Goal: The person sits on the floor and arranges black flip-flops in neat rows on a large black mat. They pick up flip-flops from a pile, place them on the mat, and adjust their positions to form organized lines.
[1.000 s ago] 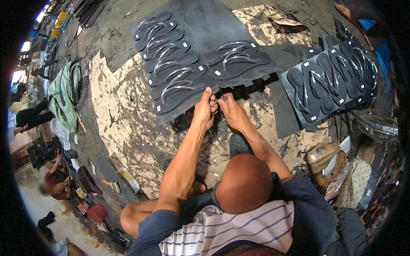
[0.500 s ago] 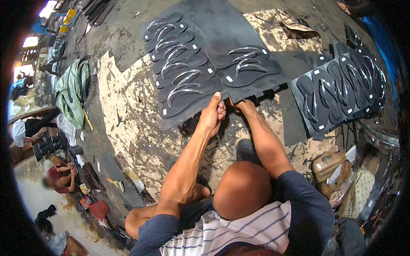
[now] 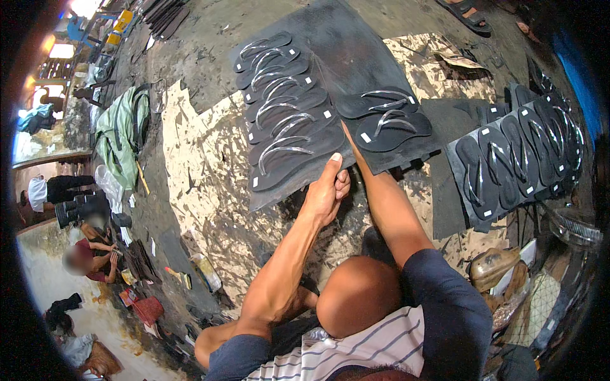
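- Sandals, black with silver straps, are laid in an overlapping row [image 3: 283,120] on a dark rubber sheet [image 3: 356,57] spread over the floor.
- The nearest sandal [image 3: 298,166] is pinched at its heel edge by the left hand [image 3: 325,193], thumb on top (fingers curled beneath).
- The right hand [image 3: 348,136] is mostly hidden under the sheet; its grip cannot be told.
- Step judged: straightening the row's last sandal; next, probably, a small push into line.
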Available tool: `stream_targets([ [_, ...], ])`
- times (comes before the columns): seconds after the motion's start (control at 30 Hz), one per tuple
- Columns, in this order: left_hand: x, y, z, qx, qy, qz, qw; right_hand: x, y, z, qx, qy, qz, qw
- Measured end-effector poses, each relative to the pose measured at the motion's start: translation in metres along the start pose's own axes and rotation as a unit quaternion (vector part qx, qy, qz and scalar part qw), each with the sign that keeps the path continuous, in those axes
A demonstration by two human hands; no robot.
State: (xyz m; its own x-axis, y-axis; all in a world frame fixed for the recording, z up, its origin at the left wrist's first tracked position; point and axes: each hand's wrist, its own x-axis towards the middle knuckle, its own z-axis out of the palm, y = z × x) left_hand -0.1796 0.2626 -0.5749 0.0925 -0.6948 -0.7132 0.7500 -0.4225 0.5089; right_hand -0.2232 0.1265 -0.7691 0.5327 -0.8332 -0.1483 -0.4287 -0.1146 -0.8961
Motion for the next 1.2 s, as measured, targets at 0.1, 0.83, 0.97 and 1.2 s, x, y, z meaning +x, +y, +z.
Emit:
stream_targets([
  [0.1, -0.01, 0.008, 0.001, -0.012, 0.005, 0.007, 1.0, 0.037, 0.0, -0.009, 0.014, -0.001, -0.02, 1.0],
  [0.83, -0.128, 0.067, -0.009, 0.133, 0.083, -0.017, 0.987, 0.257, -0.027, 0.089, 0.071, -0.034, -0.083, 0.993],
  [0.97, -0.175, 0.074, -0.017, 0.206, 0.204, -0.111, 0.951, 0.318, -0.012, 0.107, 0.02, -0.095, -0.112, 0.989],
  [1.2, -0.304, 0.092, -0.025, 0.245, 0.263, -0.092, 0.929, 0.333, -0.048, 0.154, -0.204, -0.135, -0.254, 0.936],
])
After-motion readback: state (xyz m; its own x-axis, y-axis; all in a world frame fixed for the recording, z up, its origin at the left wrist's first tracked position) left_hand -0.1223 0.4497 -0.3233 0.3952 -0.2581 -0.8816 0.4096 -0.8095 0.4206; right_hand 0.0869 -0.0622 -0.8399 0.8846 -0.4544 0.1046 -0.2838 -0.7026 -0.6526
